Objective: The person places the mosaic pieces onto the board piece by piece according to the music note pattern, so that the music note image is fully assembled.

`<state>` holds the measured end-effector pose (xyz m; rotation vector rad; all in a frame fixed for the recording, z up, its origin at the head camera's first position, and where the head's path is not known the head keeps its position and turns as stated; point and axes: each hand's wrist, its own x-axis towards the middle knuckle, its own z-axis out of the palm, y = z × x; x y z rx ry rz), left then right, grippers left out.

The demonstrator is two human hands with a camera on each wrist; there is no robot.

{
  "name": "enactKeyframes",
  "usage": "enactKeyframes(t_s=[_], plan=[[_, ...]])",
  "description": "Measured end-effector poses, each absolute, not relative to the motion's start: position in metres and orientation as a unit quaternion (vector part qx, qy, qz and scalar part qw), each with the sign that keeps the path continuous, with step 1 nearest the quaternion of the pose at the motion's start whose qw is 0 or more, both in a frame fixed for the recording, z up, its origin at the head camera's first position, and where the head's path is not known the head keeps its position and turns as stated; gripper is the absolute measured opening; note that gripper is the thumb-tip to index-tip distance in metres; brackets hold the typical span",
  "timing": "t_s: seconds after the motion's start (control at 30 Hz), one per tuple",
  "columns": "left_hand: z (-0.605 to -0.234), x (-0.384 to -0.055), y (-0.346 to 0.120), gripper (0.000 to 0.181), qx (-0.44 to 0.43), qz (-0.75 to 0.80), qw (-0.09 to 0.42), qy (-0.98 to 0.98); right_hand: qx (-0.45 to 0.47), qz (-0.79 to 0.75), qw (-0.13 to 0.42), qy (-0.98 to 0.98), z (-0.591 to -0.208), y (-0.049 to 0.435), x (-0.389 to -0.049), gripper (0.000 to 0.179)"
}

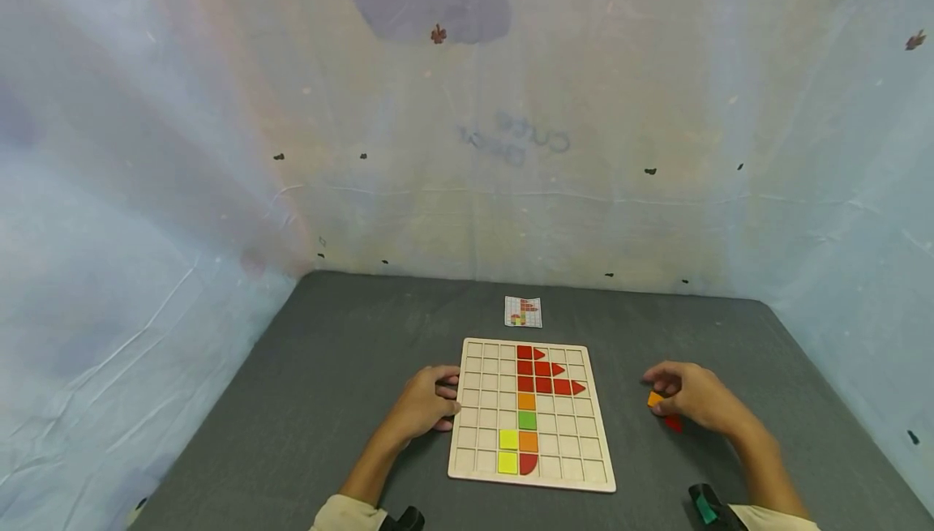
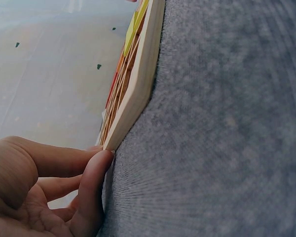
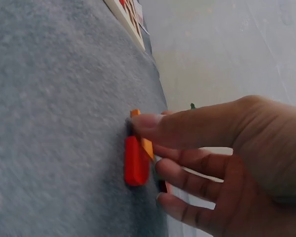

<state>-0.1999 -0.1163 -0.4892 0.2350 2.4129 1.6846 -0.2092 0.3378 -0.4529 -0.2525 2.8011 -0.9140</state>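
Note:
A wooden grid board [image 1: 481, 409] lies on the dark table, with red, orange, green and yellow pieces set in some of its squares. My left hand [image 1: 423, 401] holds the board's left edge between thumb and fingers. In the left wrist view, the fingertips [image 2: 104, 157] meet at the board's edge. To the right of the board, my right hand [image 1: 696, 397] pinches an orange piece [image 1: 654, 398] by thumb and finger, low over the table. A red piece [image 3: 134, 163] with rounded edges lies right beside it, partly under the hand.
Behind the board lies a small printed card [image 1: 523, 312] showing a coloured grid pattern. The grey cloth-covered table [image 1: 365, 336] ends at a pale hanging sheet [image 1: 467, 215] at the back and sides.

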Motion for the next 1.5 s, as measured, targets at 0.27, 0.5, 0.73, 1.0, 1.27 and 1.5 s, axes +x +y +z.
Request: enactKeyframes(t_s=[0.27, 0.5, 0.73, 1.0, 1.27, 1.5], plan=[[-0.489, -0.199, -0.116, 0.061, 0.076, 0.566, 0.093, 0.816, -0.075, -0.314, 0.104, 0.941, -0.456, 0.347, -0.208, 0.03], [-0.49, -0.199, -0.116, 0.061, 0.077, 0.567, 0.093, 0.815, -0.091, -0.279, 0.088, 0.952, -0.459, 0.347, -0.209, 0.024], [-0.492, -0.2, -0.117, 0.061, 0.078, 0.565, 0.093, 0.816, -0.094, -0.282, 0.071, 0.952, -0.461, 0.34, -0.208, 0.029], [-0.491, -0.2, -0.116, 0.061, 0.079, 0.57, 0.093, 0.813, -0.112, -0.313, 0.058, 0.941, -0.462, 0.32, -0.208, 0.03], [-0.488, -0.199, -0.115, 0.062, 0.081, 0.573, 0.095, 0.81, -0.144, -0.316, 0.042, 0.937, -0.462, 0.293, -0.208, 0.029], [-0.489, -0.199, -0.116, 0.063, 0.078, 0.574, 0.096, 0.809, -0.17, -0.326, 0.036, 0.929, -0.463, 0.264, -0.206, 0.027]])
